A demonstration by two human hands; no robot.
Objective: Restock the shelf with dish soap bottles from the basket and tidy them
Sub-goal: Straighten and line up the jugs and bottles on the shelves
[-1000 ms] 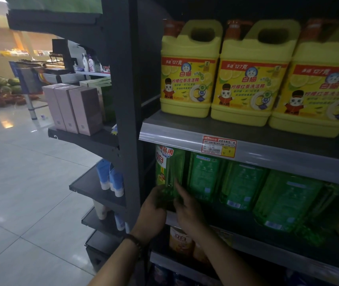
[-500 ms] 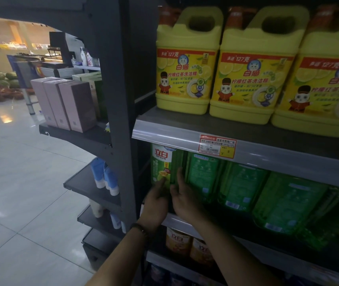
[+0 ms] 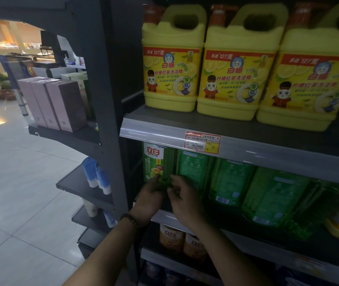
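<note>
While both hands work low centre of frame, the bottle (image 3: 154, 162) stands upright at the far left end of the middle shelf (image 3: 163, 217), label facing out, right next to the dark upright. Left hand (image 3: 151, 196) grips its lower left, thumb up on the label front, fingers curled round the base. Right hand (image 3: 185, 200) pinches its lower right edge with curled fingertips; the two hands nearly touch. Beaded bracelet (image 3: 130, 219) on the left wrist. Right of the bottle, same shelf: a row of green bottles (image 3: 230, 182), back labels out, the ones further right tilted; can't tell whether the nearest one touches it. Top rail (image 3: 154, 131) above carries a red-yellow price tag (image 3: 202, 143). Upper right: three yellow jugs (image 3: 171, 79) side by side, handles up. Below the hands: two orange bottles (image 3: 171, 236) on the next shelf down. Left of frame, end shelves: pink boxes (image 3: 61, 104) upright in a row, blue tubes (image 3: 96, 174) cap-down one level lower.
</note>
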